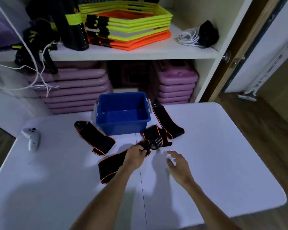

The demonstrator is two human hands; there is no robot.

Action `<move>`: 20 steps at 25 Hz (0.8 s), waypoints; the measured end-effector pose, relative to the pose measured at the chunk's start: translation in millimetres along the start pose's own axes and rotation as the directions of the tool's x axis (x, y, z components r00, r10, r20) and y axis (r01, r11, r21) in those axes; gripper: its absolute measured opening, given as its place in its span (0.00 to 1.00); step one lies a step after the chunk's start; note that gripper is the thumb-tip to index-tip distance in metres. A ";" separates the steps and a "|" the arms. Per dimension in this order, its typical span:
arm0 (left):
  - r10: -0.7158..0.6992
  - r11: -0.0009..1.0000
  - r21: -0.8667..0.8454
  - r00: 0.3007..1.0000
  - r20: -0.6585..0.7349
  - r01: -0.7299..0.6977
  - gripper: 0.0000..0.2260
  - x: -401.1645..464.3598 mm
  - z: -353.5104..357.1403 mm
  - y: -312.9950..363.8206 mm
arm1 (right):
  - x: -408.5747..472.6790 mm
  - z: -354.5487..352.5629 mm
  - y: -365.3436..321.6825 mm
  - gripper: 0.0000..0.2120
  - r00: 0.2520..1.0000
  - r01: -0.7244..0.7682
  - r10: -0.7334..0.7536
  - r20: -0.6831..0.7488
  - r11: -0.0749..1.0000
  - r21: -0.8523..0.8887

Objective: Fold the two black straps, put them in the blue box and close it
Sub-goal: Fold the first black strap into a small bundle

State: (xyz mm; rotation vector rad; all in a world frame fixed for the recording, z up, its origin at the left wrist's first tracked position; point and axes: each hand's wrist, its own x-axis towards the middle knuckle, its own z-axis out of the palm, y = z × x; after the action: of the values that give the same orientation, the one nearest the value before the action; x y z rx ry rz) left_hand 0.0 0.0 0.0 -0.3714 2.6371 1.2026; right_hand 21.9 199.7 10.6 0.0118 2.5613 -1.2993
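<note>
An open blue box [121, 128] stands at the far middle of the white table, with nothing inside it and no lid in view. Black straps with orange edging lie around it. One strap [95, 137] lies left of the box. Another strap [167, 120] runs along the box's right side and bunches in front of it. A third length of strap [111, 165] stretches from the middle of the table toward me. My left hand [136, 155] grips the far end of this length. My right hand [178, 163] hovers just right of it, fingers spread, holding nothing.
A white game controller [32, 137] lies at the table's [223, 163] left edge. Behind the table a shelf unit holds purple stacked steps [76, 87], yellow and orange hexagon rings [130, 25], black gear and white cords. A door and wooden floor are to the right.
</note>
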 end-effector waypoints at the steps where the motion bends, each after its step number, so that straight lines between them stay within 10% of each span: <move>1: -0.015 0.997 -0.081 1.000 -0.014 0.014 0.10 6.5 8.3 6.8 | -1.2 -5.5 7.0 0.16 0.999 -0.031 0.031 -0.015 0.999 0.008; 10: -0.312 0.843 -0.468 0.950 -0.019 0.267 0.16 17.3 6.5 53.7 | 11.3 -6.6 23.4 0.16 0.995 -0.088 0.087 0.037 0.996 0.008; 14: -0.232 0.798 -0.577 0.972 -0.032 0.172 0.08 6.3 -22.4 69.6 | 22.2 15.7 -13.8 0.12 0.989 -0.013 -0.005 0.150 0.993 0.115; 20: -0.268 0.478 -0.878 0.945 -0.187 -0.038 0.07 -26.1 -93.9 75.4 | 28.5 65.5 -72.0 0.13 0.916 0.045 -0.196 0.349 0.916 0.398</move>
State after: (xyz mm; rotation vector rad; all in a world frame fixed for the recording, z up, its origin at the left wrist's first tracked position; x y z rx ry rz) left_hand -8.0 -20.1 121.3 -0.9437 1.8533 2.5619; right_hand 0.6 101.4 23.9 -0.3036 1.9770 -1.6460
